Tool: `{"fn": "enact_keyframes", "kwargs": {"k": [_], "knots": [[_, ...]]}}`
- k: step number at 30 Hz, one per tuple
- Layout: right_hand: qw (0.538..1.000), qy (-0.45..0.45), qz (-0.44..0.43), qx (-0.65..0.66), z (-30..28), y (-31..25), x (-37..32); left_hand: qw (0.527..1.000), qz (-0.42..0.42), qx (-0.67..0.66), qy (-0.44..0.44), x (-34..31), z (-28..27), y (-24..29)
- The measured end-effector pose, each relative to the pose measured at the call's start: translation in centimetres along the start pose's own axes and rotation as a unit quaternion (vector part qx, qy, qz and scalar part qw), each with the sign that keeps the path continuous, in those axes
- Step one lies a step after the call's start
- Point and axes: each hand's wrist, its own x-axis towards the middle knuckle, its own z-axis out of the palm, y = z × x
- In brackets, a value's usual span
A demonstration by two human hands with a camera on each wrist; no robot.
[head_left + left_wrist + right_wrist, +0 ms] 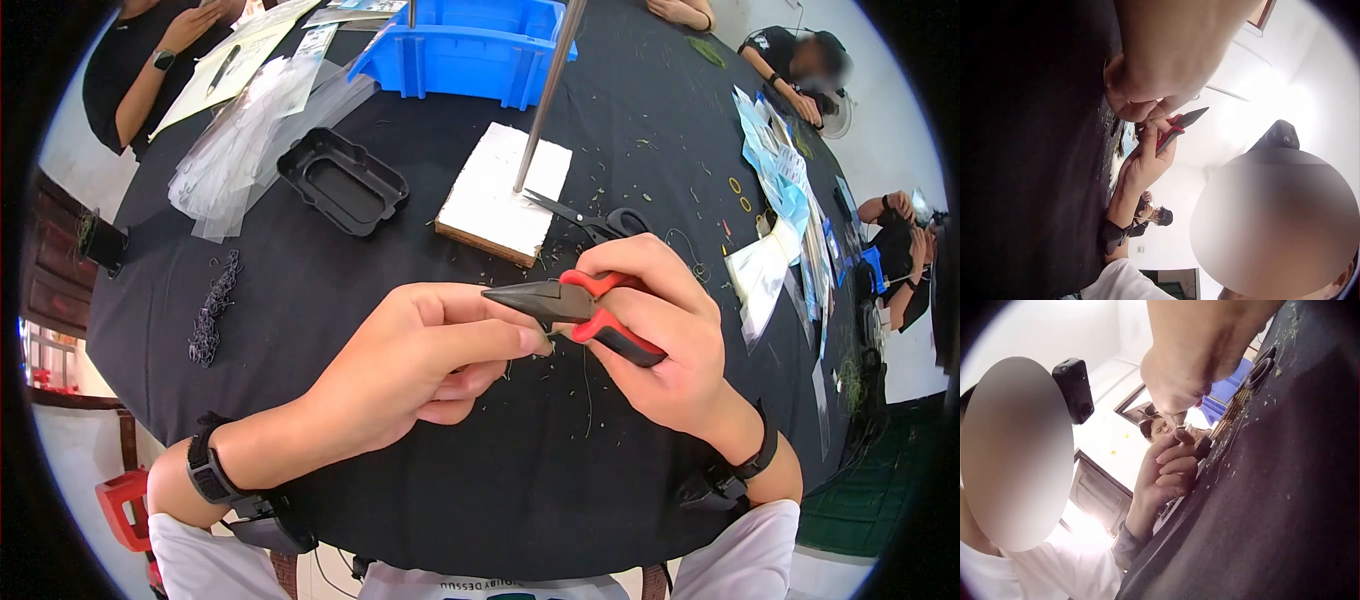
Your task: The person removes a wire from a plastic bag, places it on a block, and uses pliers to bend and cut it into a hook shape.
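In the head view the right hand [665, 335] holds red-and-black pliers [628, 338] between its fingers and palm, with the dark jaws pointing left above the left fingertips. The left hand [430, 350] pinches a small greenish piece [545, 346] between thumb and index finger. A thin green strand [588, 390] hangs near the two hands. The left wrist view shows the pliers [1190, 119] in the right hand [1147, 159]. In the right wrist view the left hand [1169, 465] has curled fingers close to the right hand [1188, 369]; the pinched piece is too small to make out.
A white block [500, 190] with a metal rod [548, 100] stands beyond the hands, black scissors [600, 222] beside it. Around are a black tray [345, 182], blue bin [470, 55], dark wire bundle [212, 315], plastic sleeves [250, 135] and green scraps. Other people sit around the table.
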Motion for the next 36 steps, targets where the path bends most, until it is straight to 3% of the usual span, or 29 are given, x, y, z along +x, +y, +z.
{"fn": "enact_keyframes", "kwargs": {"k": [6, 9, 13, 16, 22, 36], "knots": [[0.999, 0.013, 0.030, -0.003, 0.3, -0.1, -0.2, 0.996, 0.066, 0.044, 0.034, 0.2, -0.1, -0.5], [0.997, 0.031, 0.056, -0.034, 0.2, -0.4, -0.1, 0.972, 0.195, 0.081, 0.099, 0.0, 0.2, -0.3], [0.983, 0.014, 0.161, 0.086, 0.3, -1.1, -0.8, 0.911, 0.363, 0.127, 0.147, 0.1, 0.0, -0.6], [0.971, -0.028, 0.192, 0.142, 0.3, -1.9, -0.6, 0.883, 0.414, 0.157, 0.158, -0.1, 0.0, -0.6], [0.965, -0.031, 0.202, 0.164, 0.6, -2.8, -0.5, 0.840, 0.440, 0.267, 0.170, 0.1, -0.1, -1.0], [0.969, -0.036, 0.197, 0.144, 0.5, -2.8, -0.6, 0.837, 0.413, 0.317, 0.167, -0.1, 0.0, -1.0]]}}
